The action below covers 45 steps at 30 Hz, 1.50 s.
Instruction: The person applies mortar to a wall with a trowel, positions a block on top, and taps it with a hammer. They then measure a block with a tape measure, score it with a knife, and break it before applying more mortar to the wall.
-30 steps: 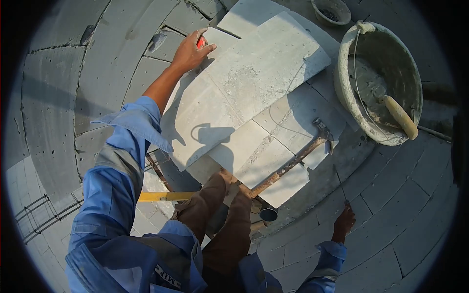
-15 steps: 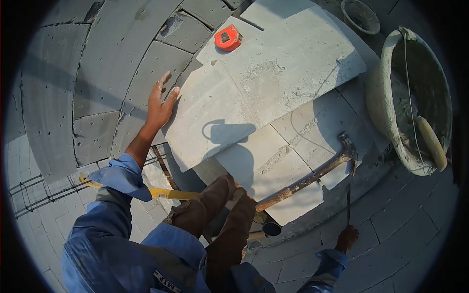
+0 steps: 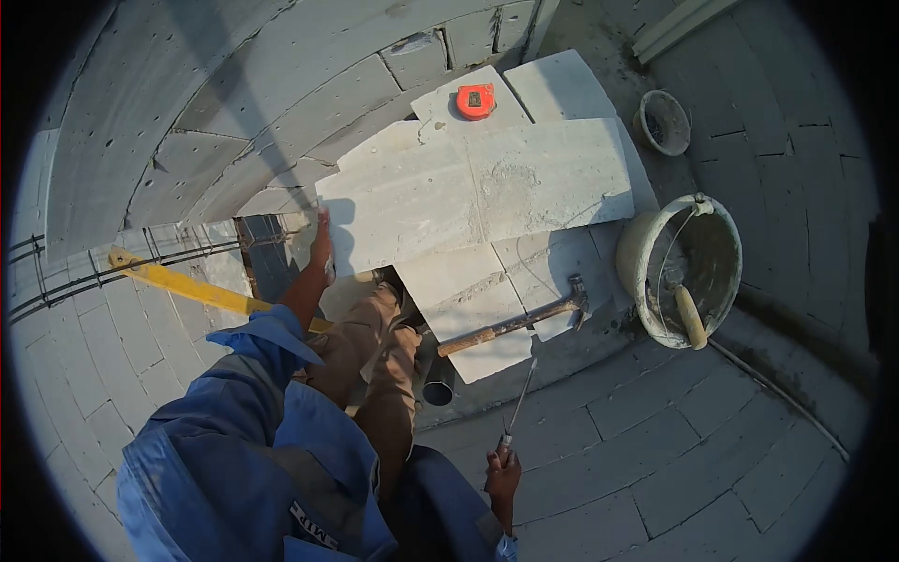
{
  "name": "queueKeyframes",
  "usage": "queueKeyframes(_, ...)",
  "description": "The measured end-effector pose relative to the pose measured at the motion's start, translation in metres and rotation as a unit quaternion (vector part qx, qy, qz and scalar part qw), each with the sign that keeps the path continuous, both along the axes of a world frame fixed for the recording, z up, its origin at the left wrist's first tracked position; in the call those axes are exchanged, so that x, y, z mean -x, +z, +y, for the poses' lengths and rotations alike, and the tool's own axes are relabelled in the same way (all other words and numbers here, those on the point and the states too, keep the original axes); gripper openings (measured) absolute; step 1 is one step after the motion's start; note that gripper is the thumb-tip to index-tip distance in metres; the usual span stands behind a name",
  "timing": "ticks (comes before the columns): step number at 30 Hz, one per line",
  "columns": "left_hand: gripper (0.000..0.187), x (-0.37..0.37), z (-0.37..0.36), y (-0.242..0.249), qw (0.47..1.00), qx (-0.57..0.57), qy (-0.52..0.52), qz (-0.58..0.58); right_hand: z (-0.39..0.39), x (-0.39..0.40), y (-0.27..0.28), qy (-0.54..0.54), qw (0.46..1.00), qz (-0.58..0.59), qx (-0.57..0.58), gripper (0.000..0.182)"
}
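Observation:
My left hand (image 3: 322, 248) is at the left edge of a broad pale block slab (image 3: 403, 197), fingers stretched along that edge. Whether the palm presses on it is hard to see. My right hand (image 3: 503, 475) is wrapped round the handle of a long thin-bladed tool (image 3: 522, 398), its blade seen almost edge-on and pointing up, away from me. A hammer (image 3: 515, 322) with a wooden handle lies on the lower slabs (image 3: 468, 304), between the tool and the big slab. A red tape measure (image 3: 476, 101) rests on the slabs at the far side.
A mortar-crusted bucket (image 3: 629, 272) with a wooden-handled tool (image 3: 690, 317) in it stands right; a smaller bucket (image 3: 640, 125) sits behind. A yellow spirit level (image 3: 192, 288) and steel rebar (image 3: 112, 272) lie left. A dark pipe (image 3: 438, 384) is near my legs. Block walls surround me.
The view has shifted and turned. My left hand has moved down along the slab's left edge and turned edge-on. My right hand with the tool has come closer to my body.

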<state>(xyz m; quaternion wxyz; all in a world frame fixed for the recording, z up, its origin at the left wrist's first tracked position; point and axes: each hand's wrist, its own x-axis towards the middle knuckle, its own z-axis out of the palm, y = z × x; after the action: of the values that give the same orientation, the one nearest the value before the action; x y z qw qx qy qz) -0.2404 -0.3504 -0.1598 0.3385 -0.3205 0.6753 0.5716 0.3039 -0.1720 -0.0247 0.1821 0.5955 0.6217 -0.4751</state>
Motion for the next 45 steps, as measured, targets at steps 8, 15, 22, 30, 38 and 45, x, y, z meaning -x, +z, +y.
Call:
queueKeyframes(8, 0.107, -0.001, 0.007, -0.015, 0.997, 0.07, 0.027, 0.009, -0.008, 0.089, 0.057, 0.07, 0.97, 0.115, -0.201, 0.035)
queueKeyframes(15, 0.108, -0.001, 0.015, 0.0, 0.989, 0.136, -0.014, 0.061, 0.087, 0.262, -0.065, 0.005, 0.92, 0.363, -0.145, 0.025)
queueKeyframes(22, 0.109, -0.001, 0.018, 0.011, 0.986, 0.165, -0.021, 0.024, 0.092, 0.322, -0.073, 0.034, 0.893, 0.402, -0.2, 0.041)
queueKeyframes(30, 0.109, 0.012, 0.03, 0.036, 0.98, 0.195, -0.044, 0.022, 0.088, 0.337, -0.085, 0.089, 0.945, 0.252, -0.189, 0.047)
queueKeyframes(38, 0.109, -0.002, 0.034, 0.037, 0.982, 0.191, 0.002, 0.001, 0.095, 0.358, -0.091, 0.112, 0.96, 0.192, -0.172, 0.046)
queueKeyframes(45, 0.108, -0.002, 0.035, 0.036, 0.979, 0.201, 0.001, 0.023, 0.089, 0.343, -0.094, 0.087, 0.932, 0.285, -0.205, 0.042)
